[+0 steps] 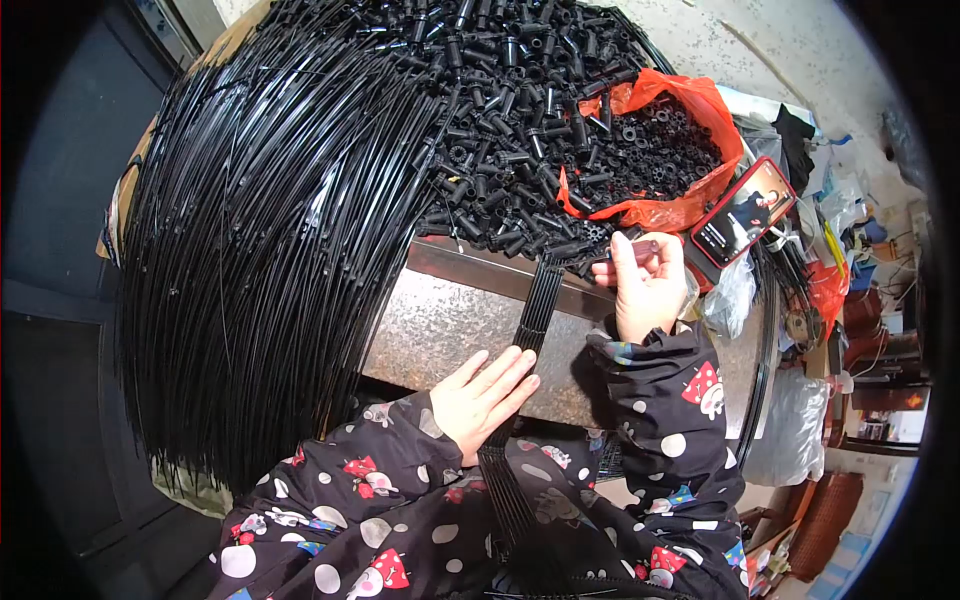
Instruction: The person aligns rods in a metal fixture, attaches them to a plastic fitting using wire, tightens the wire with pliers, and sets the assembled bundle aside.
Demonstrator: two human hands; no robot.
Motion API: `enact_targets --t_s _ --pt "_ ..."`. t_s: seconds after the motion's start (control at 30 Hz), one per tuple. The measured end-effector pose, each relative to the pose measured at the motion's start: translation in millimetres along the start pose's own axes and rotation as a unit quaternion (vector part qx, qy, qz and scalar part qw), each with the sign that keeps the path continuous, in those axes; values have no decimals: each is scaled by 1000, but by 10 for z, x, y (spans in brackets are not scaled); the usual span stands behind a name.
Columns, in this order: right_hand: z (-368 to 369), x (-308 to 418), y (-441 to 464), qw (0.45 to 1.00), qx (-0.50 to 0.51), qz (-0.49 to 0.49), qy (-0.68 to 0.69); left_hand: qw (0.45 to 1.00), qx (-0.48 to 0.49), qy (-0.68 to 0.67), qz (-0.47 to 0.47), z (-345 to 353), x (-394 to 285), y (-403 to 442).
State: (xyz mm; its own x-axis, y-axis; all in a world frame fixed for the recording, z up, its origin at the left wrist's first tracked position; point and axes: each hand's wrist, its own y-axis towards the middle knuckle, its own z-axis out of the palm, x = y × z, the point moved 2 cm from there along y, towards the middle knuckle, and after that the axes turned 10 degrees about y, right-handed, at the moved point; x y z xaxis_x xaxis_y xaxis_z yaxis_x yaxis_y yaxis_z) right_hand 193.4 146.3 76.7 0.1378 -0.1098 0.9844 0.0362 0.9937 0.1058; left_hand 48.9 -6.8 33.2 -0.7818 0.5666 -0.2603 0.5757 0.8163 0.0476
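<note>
Beside heaped black plastic tubes (pixel 510 155), seemingly unworked, a flat left hand (pixel 485 402) covers lined-up thin black rods (pixel 540 305), the right hand (pixel 648 288) gripping a maroon handle-like piece (pixel 640 250).

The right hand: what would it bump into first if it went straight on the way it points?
Probably the near edge of the red bag, just beyond the right hand in the picture, though the hand might pass above it; depth is unclear.

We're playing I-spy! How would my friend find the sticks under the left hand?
Find the table top in front of the black tubes. Under the left hand is a narrow band of sticks. It's neatly lined up, unlike the big spreading bunch.
</note>
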Motion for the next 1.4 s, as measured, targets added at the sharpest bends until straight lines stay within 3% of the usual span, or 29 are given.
enact_targets --t_s 0.27,0.63,0.77,0.93,1.13,1.4 --pt "73 23 -45 998 28 -32 -45 1000 -8 -1 -5 17 -4 -5" --pt "118 123 -120 938 222 -179 -198 1000 -8 -11 -1 -8 -9 -10" --pt "83 -2 -62 995 35 -56 -68 1000 -21 -15 -2 20 -9 -14" --pt "76 -103 -21 1000 -12 -23 -8 1000 -18 -7 1 -3 -15 -16" --pt "88 -27 -91 990 107 -77 -45 999 -35 -5 -1 9 -9 -20" --pt "172 124 -216 897 269 -232 -263 1000 -16 7 1 -19 -32 -15"
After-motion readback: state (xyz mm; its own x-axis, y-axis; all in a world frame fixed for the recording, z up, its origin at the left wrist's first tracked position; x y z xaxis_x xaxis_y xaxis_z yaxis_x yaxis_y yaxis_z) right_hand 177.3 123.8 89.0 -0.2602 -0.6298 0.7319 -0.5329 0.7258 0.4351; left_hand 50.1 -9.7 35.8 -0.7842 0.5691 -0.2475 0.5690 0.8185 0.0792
